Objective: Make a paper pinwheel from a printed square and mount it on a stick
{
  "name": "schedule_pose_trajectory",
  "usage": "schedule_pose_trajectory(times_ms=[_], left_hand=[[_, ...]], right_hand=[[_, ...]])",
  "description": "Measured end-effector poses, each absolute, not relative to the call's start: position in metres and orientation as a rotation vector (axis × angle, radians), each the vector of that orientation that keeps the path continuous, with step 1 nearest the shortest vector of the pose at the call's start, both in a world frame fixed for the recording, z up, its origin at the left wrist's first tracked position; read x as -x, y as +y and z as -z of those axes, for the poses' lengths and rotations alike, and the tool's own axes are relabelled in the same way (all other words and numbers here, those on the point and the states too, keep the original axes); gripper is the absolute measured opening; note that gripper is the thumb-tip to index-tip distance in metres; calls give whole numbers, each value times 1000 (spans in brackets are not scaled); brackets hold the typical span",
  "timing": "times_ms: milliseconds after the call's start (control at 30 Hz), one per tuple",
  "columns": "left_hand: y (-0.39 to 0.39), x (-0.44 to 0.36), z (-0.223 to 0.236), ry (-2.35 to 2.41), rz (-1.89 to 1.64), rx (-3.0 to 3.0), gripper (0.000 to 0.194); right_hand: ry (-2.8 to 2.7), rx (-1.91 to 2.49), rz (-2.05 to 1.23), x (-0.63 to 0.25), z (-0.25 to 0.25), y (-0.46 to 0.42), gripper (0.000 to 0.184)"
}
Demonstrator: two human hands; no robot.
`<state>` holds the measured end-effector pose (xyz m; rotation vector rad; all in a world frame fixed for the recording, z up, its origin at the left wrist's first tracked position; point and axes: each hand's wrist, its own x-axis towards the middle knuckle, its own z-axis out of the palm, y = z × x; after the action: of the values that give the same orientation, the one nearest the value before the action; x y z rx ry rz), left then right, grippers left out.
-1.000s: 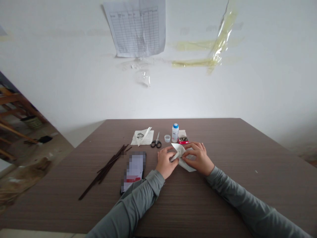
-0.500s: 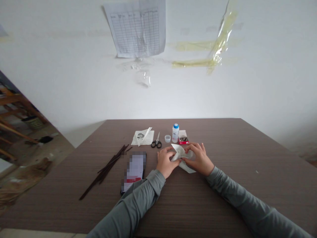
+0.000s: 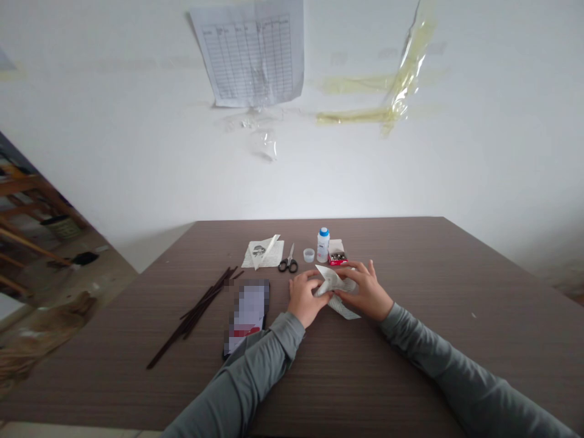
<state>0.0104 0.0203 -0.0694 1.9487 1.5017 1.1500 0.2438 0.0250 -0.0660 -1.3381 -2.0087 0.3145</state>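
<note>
Dark wood-grain counter [image 3: 401, 371] under a white wall [image 3: 137, 134]. In the head view, folded printed paper [image 3: 332, 281] just right of the scissors [image 3: 288, 261], held off to the near side. Left hand [image 3: 305, 298] and right hand [image 3: 367, 292] pressed toward each other, fingers curled, pinching the paper between them. Behind the scissors, to the right, a blue-capped white bottle [image 3: 323, 246] and a small red box [image 3: 337, 259]; to the left, a printed sheet [image 3: 262, 253] and thin dark sticks [image 3: 194, 313]. Folds in the paper not pressed flat.

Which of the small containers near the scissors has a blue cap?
The white plastic bottle has the blue cap. The small translucent cup to its left has no blue on it, and the red box to its right holds small round items.
</note>
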Motion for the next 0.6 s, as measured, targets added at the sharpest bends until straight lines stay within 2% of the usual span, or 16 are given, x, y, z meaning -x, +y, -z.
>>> schedule_pose_trajectory(times_ms=[400, 600], left_hand=[[20, -7, 62, 1509, -1037, -1953, 21], [19, -8, 62, 1530, -1024, -1931, 20]], right_hand=[[-2053, 1433, -435, -243, 55, 30, 41], [-2054, 1384, -400, -247, 59, 33, 32]])
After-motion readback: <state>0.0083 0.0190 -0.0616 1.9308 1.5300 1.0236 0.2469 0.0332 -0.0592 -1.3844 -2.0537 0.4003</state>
